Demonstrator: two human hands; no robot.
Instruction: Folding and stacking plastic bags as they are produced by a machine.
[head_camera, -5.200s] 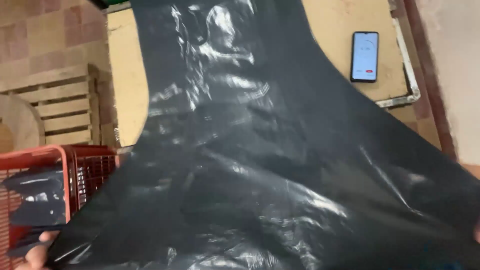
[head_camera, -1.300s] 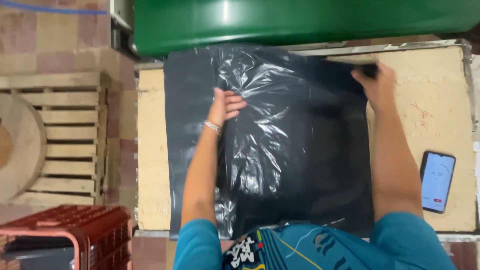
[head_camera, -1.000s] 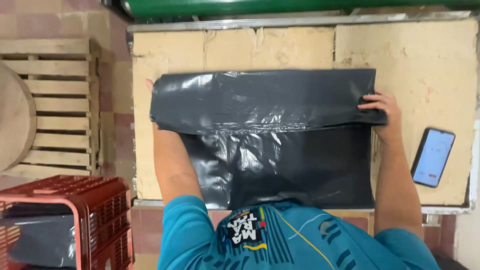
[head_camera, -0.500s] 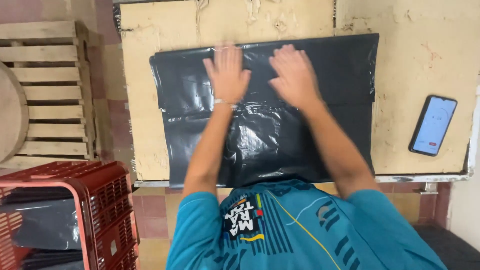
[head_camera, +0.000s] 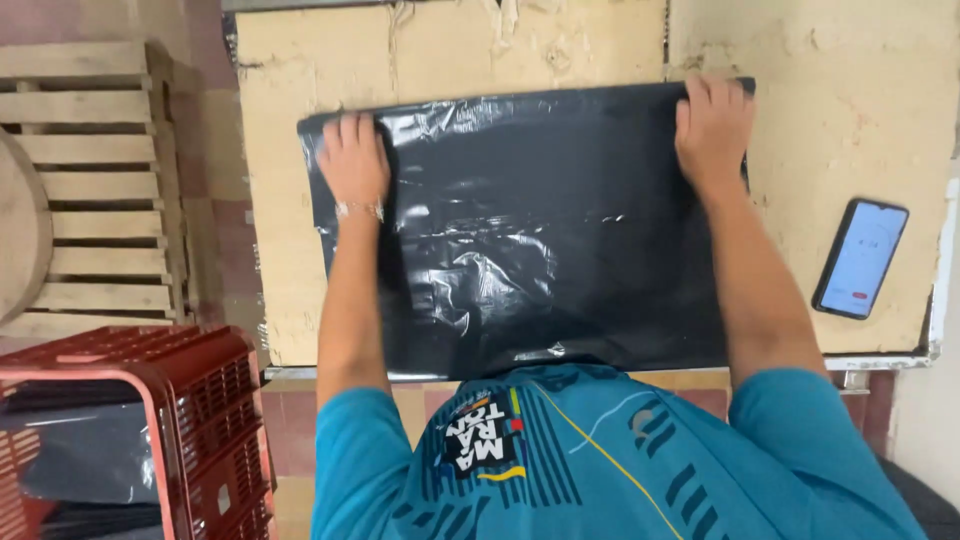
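The black plastic bag (head_camera: 540, 220) lies folded flat on the pale worktable (head_camera: 860, 120), its far edge a straight fold, its near edge at the table's front rim; half a second ago both hands pressed side by side at the middle of the far edge, and they have since slid apart to the two far corners; the left hand (head_camera: 353, 160) rests palm-down at the left corner, fingers together and flat on the film; the right hand (head_camera: 712, 125) presses the right corner likewise, arms straight; the plastic is glossy, creased near its centre; a smartphone (head_camera: 861, 258) lies right; a red crate (head_camera: 190, 420) stands lower left beside a wooden pallet (head_camera: 95, 190).
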